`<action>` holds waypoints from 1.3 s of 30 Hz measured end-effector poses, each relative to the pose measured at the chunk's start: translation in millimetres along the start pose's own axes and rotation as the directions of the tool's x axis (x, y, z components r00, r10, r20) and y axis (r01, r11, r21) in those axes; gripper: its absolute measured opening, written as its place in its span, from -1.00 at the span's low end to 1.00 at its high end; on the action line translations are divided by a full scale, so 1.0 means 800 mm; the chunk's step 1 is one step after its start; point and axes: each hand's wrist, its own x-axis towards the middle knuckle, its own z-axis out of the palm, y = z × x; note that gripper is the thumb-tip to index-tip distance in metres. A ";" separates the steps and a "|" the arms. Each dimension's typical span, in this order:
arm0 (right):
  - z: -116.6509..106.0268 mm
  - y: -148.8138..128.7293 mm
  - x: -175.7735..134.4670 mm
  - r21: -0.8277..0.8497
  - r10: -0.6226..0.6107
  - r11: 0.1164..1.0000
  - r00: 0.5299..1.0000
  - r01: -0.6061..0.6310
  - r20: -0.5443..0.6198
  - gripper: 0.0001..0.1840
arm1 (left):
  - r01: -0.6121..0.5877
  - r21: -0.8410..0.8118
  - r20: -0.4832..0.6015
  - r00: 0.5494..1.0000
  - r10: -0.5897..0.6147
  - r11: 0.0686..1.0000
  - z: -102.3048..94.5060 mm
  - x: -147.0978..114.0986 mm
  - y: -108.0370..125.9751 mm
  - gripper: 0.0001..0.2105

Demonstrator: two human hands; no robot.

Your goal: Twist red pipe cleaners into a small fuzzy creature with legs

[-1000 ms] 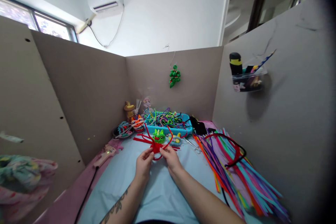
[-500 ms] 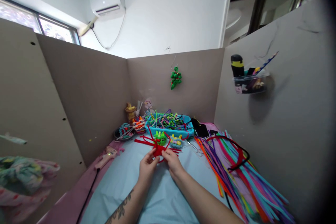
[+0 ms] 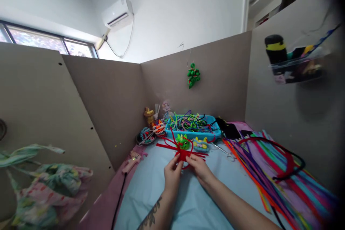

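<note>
Both my hands pinch a red piece of pipe-cleaner work (image 3: 183,155), with loose red stems sticking out to the sides and upward. My left hand (image 3: 173,170) grips its left edge between thumb and fingers. On the opposite edge, my right hand (image 3: 199,166) is closed the same way. Just beyond stand a green fuzzy figure (image 3: 183,142), partly crossed by red stems, and a blue-and-yellow fuzzy figure (image 3: 201,145). More red pipe cleaners (image 3: 165,146) reach out to the left of the piece.
A blue tray (image 3: 207,134) of tangled stems stands at the back. Scissors (image 3: 223,150) lie to its right, near long colourful pipe cleaners (image 3: 269,172). At left are a pink glue gun (image 3: 132,161) with a black cord and a dark bowl (image 3: 145,137). Partitions (image 3: 107,97) surround the table.
The camera view has turned left and tilted, so everything sits further right in the picture. Both hands keep their hold on the red piece, with little change in their pose.
</note>
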 end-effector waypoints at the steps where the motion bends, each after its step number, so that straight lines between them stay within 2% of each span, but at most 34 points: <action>1: -0.001 0.000 0.000 -0.001 0.011 1.000 1.000 -0.011 0.004 -0.57 | 0.008 0.009 0.008 1.000 -0.008 1.000 0.000 0.000 0.000 -0.55; 7: -0.003 -0.004 -0.005 -0.080 0.076 0.994 0.997 -0.075 0.012 -0.59 | 0.013 -0.024 0.004 1.000 -0.013 1.000 0.002 0.002 -0.003 -0.55; 10: -0.005 -0.007 -0.003 -0.181 0.049 0.982 0.999 -0.049 -0.006 -0.65 | 0.024 -0.082 -0.023 0.999 -0.026 0.996 0.002 0.003 -0.005 -0.54; 13: -0.016 -0.009 0.005 -0.314 -0.095 0.949 0.977 0.031 -0.190 -0.79 | 0.037 -0.110 -0.049 0.998 -0.042 0.993 0.003 0.004 -0.005 -0.53; 14: -0.022 -0.010 0.009 -0.388 -0.194 0.917 0.955 0.095 -0.226 -0.79 | 0.044 -0.113 -0.050 0.998 -0.050 0.993 0.003 0.005 -0.004 -0.53; 15: -0.028 -0.011 0.012 -0.466 -0.298 0.868 0.932 0.173 -0.208 -0.72 | 0.055 -0.118 -0.043 0.997 -0.060 0.992 0.003 0.005 -0.004 -0.52; 17: -0.041 -0.014 0.020 -0.635 -0.419 0.721 0.905 0.276 -0.081 -0.59 | 0.073 -0.122 -0.034 0.996 -0.078 0.990 0.004 0.005 -0.002 -0.51; 20: -0.057 -0.018 0.029 -0.781 -0.499 0.506 0.863 0.365 0.080 -0.72 | 0.088 -0.127 -0.031 0.995 -0.093 0.988 0.005 0.005 -0.001 -0.51; 22: -0.064 -0.022 0.032 -0.820 -0.535 0.448 0.842 0.356 0.073 -0.72 | 0.082 -0.130 -0.033 0.996 -0.087 0.988 0.005 0.005 0.000 -0.52; 28: -0.075 -0.034 0.035 -0.859 -0.647 0.412 0.762 0.306 -0.039 -0.72 | 0.097 -0.191 -0.078 0.990 -0.113 0.977 0.005 0.009 -0.001 -0.53; 34: -0.072 -0.042 0.033 -0.816 -0.671 0.450 0.740 0.362 -0.041 -0.75 | 0.163 -0.290 -0.133 0.969 -0.208 0.943 0.002 0.014 -0.002 -0.50; 39: -0.060 -0.054 0.022 -0.776 -0.730 0.451 0.683 0.441 -0.037 -0.78 | 0.180 -0.314 -0.109 0.969 -0.224 0.932 0.001 0.015 -0.001 -0.51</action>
